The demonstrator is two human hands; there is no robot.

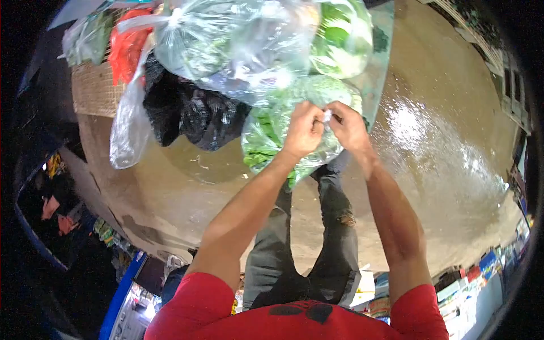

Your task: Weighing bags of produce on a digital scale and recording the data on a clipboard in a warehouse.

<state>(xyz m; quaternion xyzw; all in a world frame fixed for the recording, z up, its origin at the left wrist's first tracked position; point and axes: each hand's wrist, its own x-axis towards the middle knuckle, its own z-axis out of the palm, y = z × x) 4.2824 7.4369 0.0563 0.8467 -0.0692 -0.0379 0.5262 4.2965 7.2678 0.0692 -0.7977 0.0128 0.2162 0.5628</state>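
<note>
2 hands, left hand [303, 129] and right hand [347, 127], pinch the gathered neck of a clear plastic bag of leafy greens [272, 133]; filling looks done, the knot unfinished.

Down below us we have the floor [442, 141], a wet brown concrete surface, glistening with a bright patch of reflected light off to our right. A few pale scraps of litter [199, 163] lie on it near the middle. Up at the left we spot a woven basket [93, 90], tan and tightly plaited, and piled over it we see clear plastic bags of greens [226, 45], a red bag [127, 48] and dark cloth [192, 113].
</note>
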